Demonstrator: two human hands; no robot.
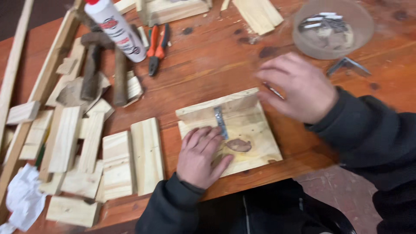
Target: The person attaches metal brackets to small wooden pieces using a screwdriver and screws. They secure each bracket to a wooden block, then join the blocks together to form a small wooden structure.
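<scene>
Pale pine fills most of what we see on the reddish-brown table [203, 69]. Our left hand [200, 155] lies flat, fingers spread, on a wooden piece [255, 134] made of two boards joined at an angle, which sits near the front edge of the table, a little right of centre. The fingertips touch a small metal bracket [220, 121] that runs across the joint between the low board and the raised one. A dark knot [238, 145] shows in the wood just beside that hand. Our right hand [299, 86] hovers above the far right corner of the piece, blurred by motion; the fingers are curled loosely, and something thin and metallic [273, 90] shows at the fingertips, though we cannot tell whether it is pinched. Further right lies another metal bracket [349, 65], and behind it stands a round clear tub [303, 39] holding more metal parts. To the left, two short planks [132, 160] lie side by side, with a heap of wood offcuts [71, 138] beyond them and crumpled white paper [24, 197] at the corner. At the back we see a hammer [92, 65], orange-handled pliers [157, 47], and a white tube with a red cap [117, 28] lying tilted. Long slats [43, 82] lean along the left edge.
</scene>
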